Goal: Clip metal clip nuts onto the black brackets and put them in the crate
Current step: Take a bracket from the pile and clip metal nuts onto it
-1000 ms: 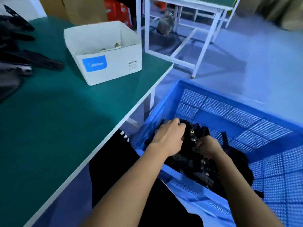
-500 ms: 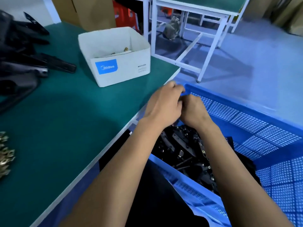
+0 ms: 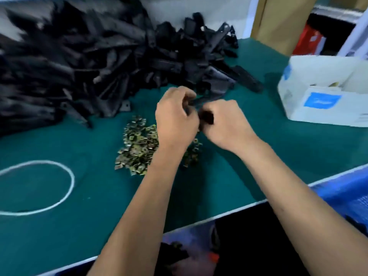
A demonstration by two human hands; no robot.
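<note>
1. Gripping one black bracket (image 3: 206,99) between both hands, just above the clip nut pile (image 3: 139,144): left hand (image 3: 176,118) curled with fingers pinching its upper end, right hand (image 3: 225,124) fisted round the lower end.
2. No clip visible on it; blur hides the detail.
3. Plenty left, I reckon: the bracket heap (image 3: 89,56) behind the clip nuts is huge.
4. The crate (image 3: 346,194) waits off to their right; its contents are out of view.

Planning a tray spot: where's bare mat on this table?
Bare green mat lies right of the hands, between the white box and blue crate; also between the string loop and left forearm. Crowded: bracket pile rear-left, clip nuts centre.
</note>
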